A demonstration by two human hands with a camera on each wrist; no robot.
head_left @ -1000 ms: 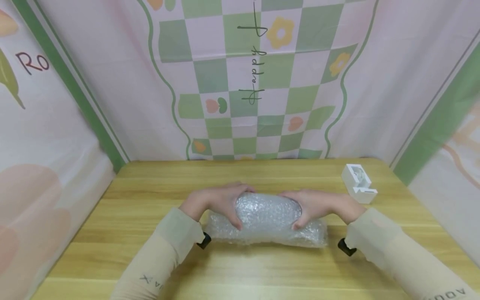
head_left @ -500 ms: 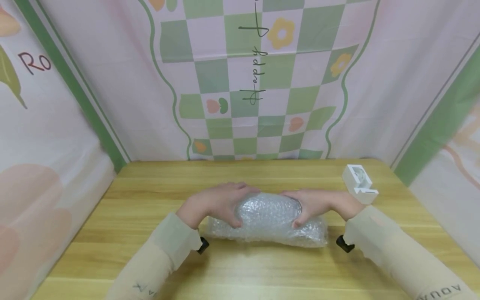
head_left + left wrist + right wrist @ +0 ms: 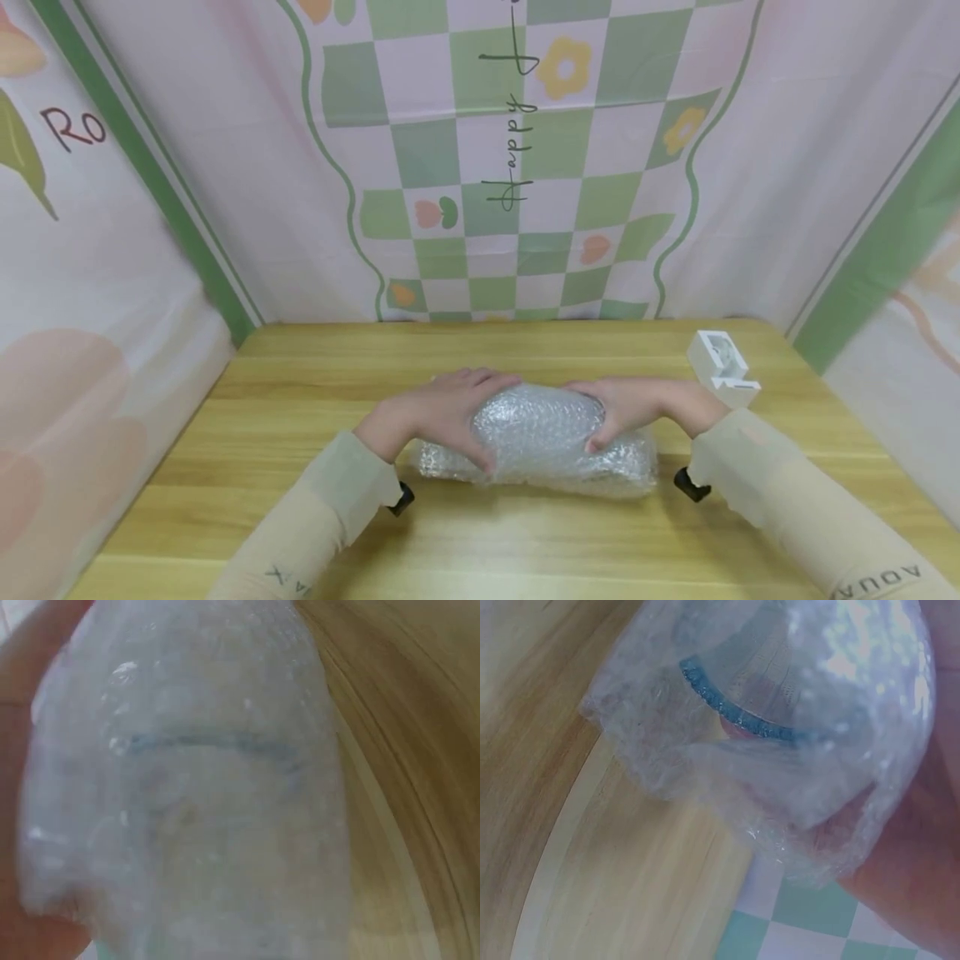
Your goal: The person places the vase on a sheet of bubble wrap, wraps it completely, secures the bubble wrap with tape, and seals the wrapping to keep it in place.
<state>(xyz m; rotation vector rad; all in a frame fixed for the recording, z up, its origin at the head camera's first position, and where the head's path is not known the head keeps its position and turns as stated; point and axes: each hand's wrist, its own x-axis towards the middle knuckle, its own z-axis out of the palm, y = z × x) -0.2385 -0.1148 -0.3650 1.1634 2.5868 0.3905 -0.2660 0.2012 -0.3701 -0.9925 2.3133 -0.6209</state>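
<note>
A bundle of clear bubble wrap (image 3: 536,433) lies lengthwise on the table, its loose ends flaring to either side. My left hand (image 3: 457,412) grips its left part, fingers over the far side and thumb along the near side. On the right part my right hand (image 3: 630,408) holds it the same way. Through the open end of the wrap in the right wrist view, a clear ribbed thing with a blue rim (image 3: 739,716) shows inside. A faint bluish line (image 3: 214,740) shows through the wrap in the left wrist view; the rest of the contents is blurred.
A white tape dispenser (image 3: 722,367) with a clear roll stands at the back right, beyond my right wrist. The wooden table (image 3: 300,350) ends at a patterned cloth (image 3: 487,167) behind it, with more cloth at both sides.
My left fingers shift slightly right over the top, and the left thumb slides a little toward the near side. The right hand and the bundle stay almost in place.
</note>
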